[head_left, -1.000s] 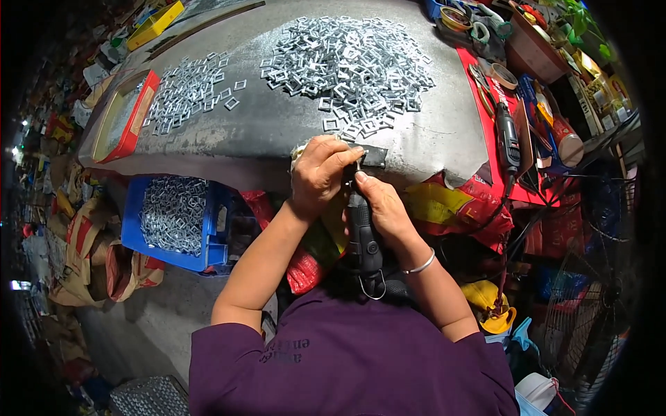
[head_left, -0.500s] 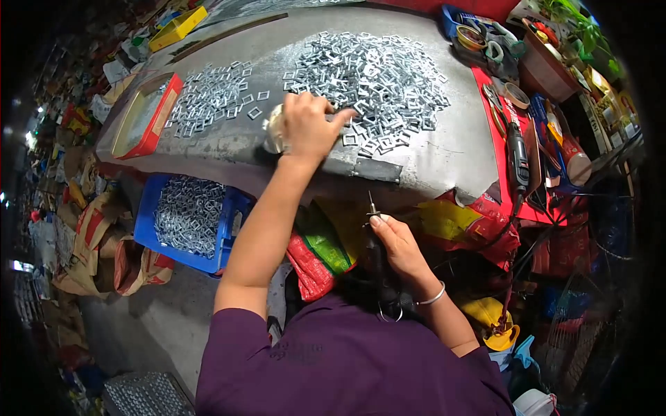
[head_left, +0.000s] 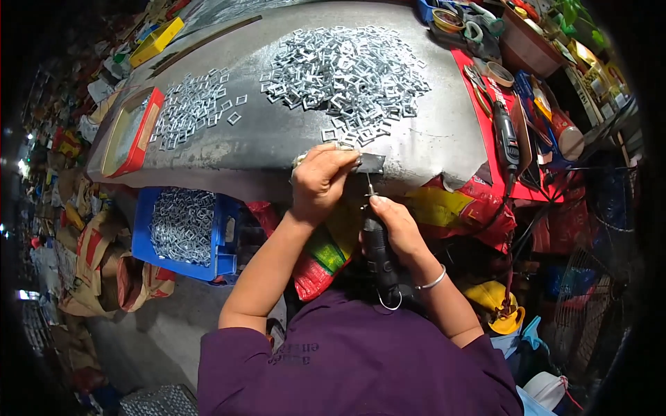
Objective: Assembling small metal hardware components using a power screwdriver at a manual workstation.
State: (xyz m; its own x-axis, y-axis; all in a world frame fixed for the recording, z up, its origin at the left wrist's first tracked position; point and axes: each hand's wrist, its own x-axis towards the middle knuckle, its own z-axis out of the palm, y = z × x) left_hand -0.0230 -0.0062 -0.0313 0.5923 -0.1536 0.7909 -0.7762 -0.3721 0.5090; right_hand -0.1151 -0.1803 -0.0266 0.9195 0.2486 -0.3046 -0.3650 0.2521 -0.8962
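Observation:
My left hand [head_left: 319, 179] is at the table's front edge, thumb and fingers pinched together. Whatever lies in the pinch is too small and covered to make out; a bit of whitish material shows around its fingers. In my right hand [head_left: 398, 225] is a black handheld rotary tool [head_left: 379, 253], held upright with its thin metal bit [head_left: 369, 179] pointing away from me. The bit's tip is close to the left fingertips; whether they touch I cannot tell. Behind my left hand lies a large pile of small square metal frames [head_left: 347, 73]. A dark patch [head_left: 372, 163] lies beside the fingertips.
On the left are a smaller spread of frames [head_left: 191, 104] and a red-edged tray [head_left: 142, 135]. A blue bin [head_left: 225, 260] full of frames stands below. Rightward, pliers [head_left: 479, 87] and another rotary tool [head_left: 505, 135] lie on red sheeting [head_left: 482, 104].
My left hand has drawn back from the pile to the table's front edge, its fingers now pinched. The rotary tool in my right hand has risen slightly, and the two hands are now close together.

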